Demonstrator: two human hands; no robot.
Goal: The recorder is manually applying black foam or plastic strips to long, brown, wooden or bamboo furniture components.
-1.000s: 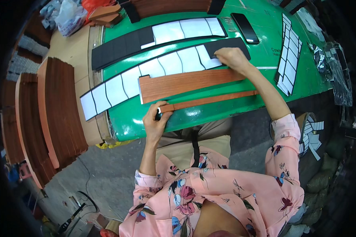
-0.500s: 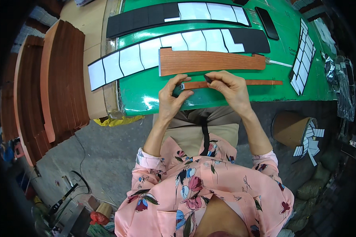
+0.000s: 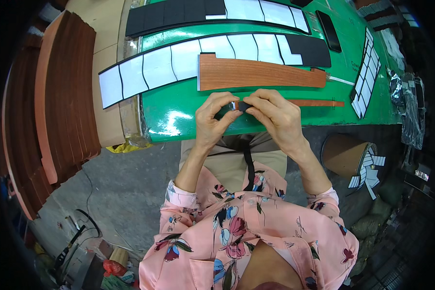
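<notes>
Green table (image 3: pixel 179 111), hands (image 3: pixel 212 121) pinching black piece (image 3: pixel 243 106)

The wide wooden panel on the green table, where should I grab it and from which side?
Probably the wide wooden panel is best taken at its broad left end, coming from the left. That end is squarely cut, clear of both hands and overhangs nothing. The right end tapers thin beside a black sheet, and the near edge is crowded by the left hand and right hand.

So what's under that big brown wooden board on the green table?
The wood board lies on the green table, and its top edge covers part of a long strip of white and black pieces. Anything else beneath it is hidden.
</notes>
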